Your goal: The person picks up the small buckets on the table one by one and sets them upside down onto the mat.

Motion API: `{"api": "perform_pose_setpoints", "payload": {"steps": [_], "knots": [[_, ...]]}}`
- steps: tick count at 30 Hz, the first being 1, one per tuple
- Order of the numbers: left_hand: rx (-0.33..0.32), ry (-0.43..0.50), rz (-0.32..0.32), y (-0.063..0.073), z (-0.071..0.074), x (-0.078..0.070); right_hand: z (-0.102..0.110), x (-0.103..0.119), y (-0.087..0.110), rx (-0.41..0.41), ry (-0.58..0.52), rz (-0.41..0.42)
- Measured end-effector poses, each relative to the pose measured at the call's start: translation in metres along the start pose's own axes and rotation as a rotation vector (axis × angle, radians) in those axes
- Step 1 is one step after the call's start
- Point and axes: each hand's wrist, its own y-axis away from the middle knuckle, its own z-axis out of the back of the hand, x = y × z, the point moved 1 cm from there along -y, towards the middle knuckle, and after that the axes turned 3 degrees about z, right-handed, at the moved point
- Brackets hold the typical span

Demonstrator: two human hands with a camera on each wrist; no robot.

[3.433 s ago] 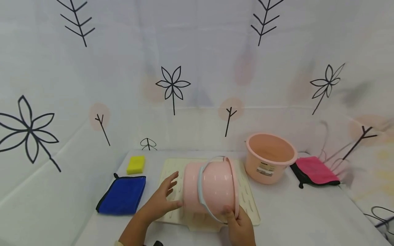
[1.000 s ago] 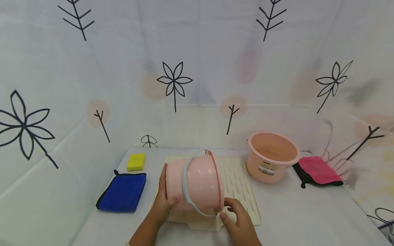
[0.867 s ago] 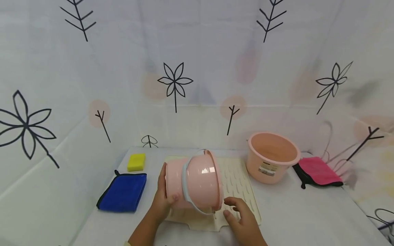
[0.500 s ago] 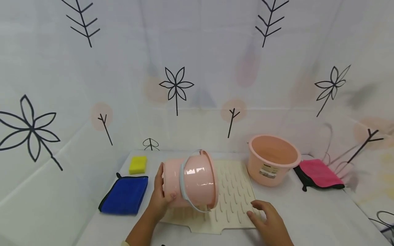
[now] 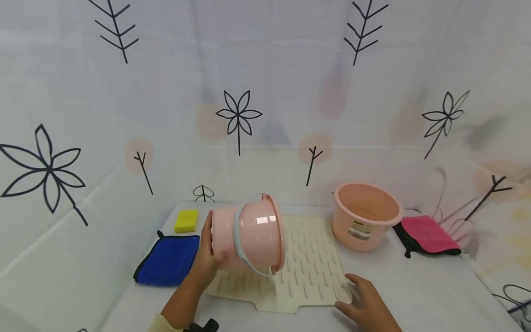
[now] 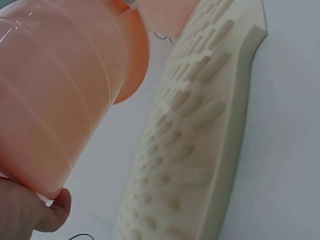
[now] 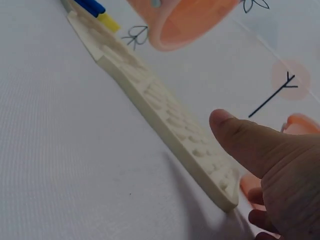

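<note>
My left hand (image 5: 207,260) grips the base end of a small pink bucket (image 5: 259,235), thumb on its near side. The bucket lies sideways in the air, mouth facing right, its pale grey handle hanging across the body. Below it is a cream draining board (image 5: 311,258) with raised ridges. In the left wrist view, the bucket's wall (image 6: 55,90) is above and apart from the board's edge (image 6: 227,150). My right hand (image 5: 367,302) is at the board's front right corner, thumb and fingers spread apart. The right wrist view has the thumb (image 7: 240,137) extended over that corner.
A larger peach bucket (image 5: 365,226) stands upright behind the board's right side, with a pink and black cloth pouch (image 5: 429,235) beside it. To the left lie a blue pouch (image 5: 168,260) and a yellow sponge (image 5: 186,221). A patterned white curtain (image 5: 269,115) closes the back.
My left hand has taken the small bucket by its base and carried it left and slightly up. My right hand has let go of its rim and moved right to the board's corner.
</note>
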Motion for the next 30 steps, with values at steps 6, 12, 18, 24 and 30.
{"api": "perform_pose_setpoints", "payload": {"steps": [6, 12, 18, 24, 30], "knots": [[-0.013, -0.078, 0.005, -0.007, 0.018, -0.006, -0.016, -0.003, -0.009, 0.086, 0.035, -0.04], [-0.007, -0.111, 0.016, -0.015, 0.035, -0.01, -0.021, -0.006, -0.012, 0.088, 0.096, -0.047], [-0.02, -0.215, 0.045, -0.014, 0.049, -0.018, -0.021, -0.005, -0.013, 0.106, 0.12, -0.045], [-0.025, -0.239, 0.03, -0.02, 0.059, -0.018, -0.02, -0.005, -0.011, 0.099, 0.139, -0.05], [-0.036, -0.342, 0.027, -0.024, 0.071, -0.021, -0.017, -0.002, -0.007, 0.087, 0.158, -0.038]]}}
